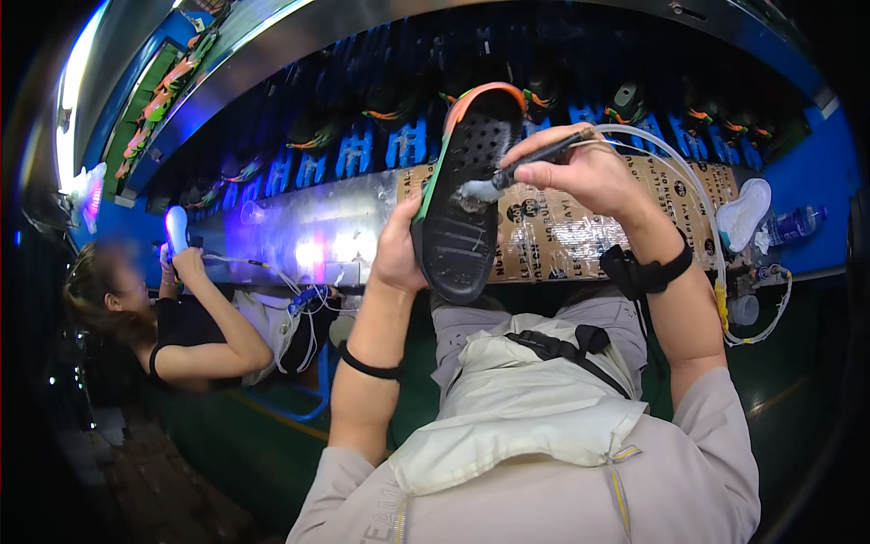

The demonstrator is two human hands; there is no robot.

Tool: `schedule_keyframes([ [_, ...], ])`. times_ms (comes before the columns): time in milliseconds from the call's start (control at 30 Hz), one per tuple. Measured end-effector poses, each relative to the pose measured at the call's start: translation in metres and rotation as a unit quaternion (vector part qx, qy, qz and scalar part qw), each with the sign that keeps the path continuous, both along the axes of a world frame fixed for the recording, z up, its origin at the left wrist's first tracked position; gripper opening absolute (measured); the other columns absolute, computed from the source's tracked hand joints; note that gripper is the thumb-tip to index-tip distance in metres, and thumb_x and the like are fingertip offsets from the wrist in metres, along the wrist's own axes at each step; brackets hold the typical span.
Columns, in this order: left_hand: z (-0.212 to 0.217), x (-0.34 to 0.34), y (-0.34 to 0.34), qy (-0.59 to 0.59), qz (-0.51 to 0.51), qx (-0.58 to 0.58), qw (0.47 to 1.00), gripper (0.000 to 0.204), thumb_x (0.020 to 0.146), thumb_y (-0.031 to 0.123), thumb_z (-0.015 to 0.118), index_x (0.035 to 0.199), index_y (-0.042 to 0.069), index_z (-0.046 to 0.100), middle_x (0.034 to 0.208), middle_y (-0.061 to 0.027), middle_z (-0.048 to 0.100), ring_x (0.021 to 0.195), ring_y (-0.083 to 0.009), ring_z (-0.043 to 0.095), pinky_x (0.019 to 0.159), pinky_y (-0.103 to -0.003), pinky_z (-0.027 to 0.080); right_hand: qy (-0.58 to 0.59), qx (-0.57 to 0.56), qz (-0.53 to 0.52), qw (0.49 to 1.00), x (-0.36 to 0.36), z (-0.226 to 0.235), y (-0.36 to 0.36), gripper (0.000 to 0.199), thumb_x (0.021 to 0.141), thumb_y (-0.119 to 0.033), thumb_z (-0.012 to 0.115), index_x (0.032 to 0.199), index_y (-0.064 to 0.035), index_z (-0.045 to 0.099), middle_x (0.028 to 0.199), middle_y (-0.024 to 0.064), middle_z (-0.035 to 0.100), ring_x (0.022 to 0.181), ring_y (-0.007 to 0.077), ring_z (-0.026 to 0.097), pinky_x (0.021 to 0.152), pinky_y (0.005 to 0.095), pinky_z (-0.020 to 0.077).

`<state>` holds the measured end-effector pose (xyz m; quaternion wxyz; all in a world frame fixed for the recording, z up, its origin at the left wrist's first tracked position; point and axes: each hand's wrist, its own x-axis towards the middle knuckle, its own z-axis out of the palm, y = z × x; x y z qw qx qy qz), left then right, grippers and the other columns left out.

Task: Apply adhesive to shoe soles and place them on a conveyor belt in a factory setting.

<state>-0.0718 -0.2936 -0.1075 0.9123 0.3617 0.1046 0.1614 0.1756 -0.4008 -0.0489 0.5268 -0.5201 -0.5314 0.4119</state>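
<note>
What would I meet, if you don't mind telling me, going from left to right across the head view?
The co-worker, the wearer's left hand, the black sole, the wearer's right hand, the white sole-shaped piece, the clear bottle.

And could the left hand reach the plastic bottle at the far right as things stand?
Probably not: the left hand is holding the black sole, and the right forearm lies between it and the plastic bottle.
</note>
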Motion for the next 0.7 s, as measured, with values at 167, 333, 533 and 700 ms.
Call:
schedule_keyframes([
  [167,-0.027,0.004,-0.019,-0.011,0.036,-0.13,0.991,0.08,0.104,0.057,0.025,0.149,-0.006,0.044,0.131,-0.0332,0.061,0.114,-0.0461,0.067,0.088,-0.057,0.061,-0.096,0.06,-0.153,0.982,0.015,-0.034,0.026,0.024,0.088,-0.016,0.079,0.107,-0.0021,0.078,0.096,0.0072,0.076,0.078,0.0098,0.065,0.072,0.028,0.0516],
  [333,-0.043,-0.005,-0.024,-0.008,0.119,-0.147,0.982,0.074,0.107,0.053,0.021,0.149,-0.003,0.045,0.132,-0.0252,0.064,0.117,-0.0382,0.067,0.1,-0.051,0.057,-0.433,0.249,-0.132,0.856,-0.037,-0.052,0.011,0.029,0.08,-0.006,0.082,0.108,-0.0037,0.076,0.082,0.0121,0.067,0.075,0.0321,0.064,0.066,0.0395,0.0523],
  [533,-0.052,-0.031,-0.005,-0.04,0.143,-0.099,0.984,0.069,0.109,0.049,0.02,0.146,-0.002,0.049,0.132,-0.021,0.066,0.117,-0.0328,0.068,0.105,-0.049,0.053,-0.125,0.074,0.159,0.976,-0.06,-0.017,-0.028,0.027,0.085,-0.008,0.079,0.111,-0.0041,0.077,0.088,0.0138,0.071,0.076,0.0291,0.066,0.07,0.0371,0.0527],
  [700,0.016,-0.045,0.031,-0.035,0.138,-0.035,0.989,0.082,0.105,0.059,0.023,0.151,-0.006,0.042,0.133,-0.0295,0.062,0.114,-0.0414,0.067,0.099,-0.053,0.055,0.043,0.052,-0.148,0.987,-0.04,-0.021,-0.045,0.026,0.09,-0.005,0.072,0.114,0.0033,0.075,0.104,0.0106,0.074,0.084,0.0149,0.068,0.077,0.0262,0.0529],
])
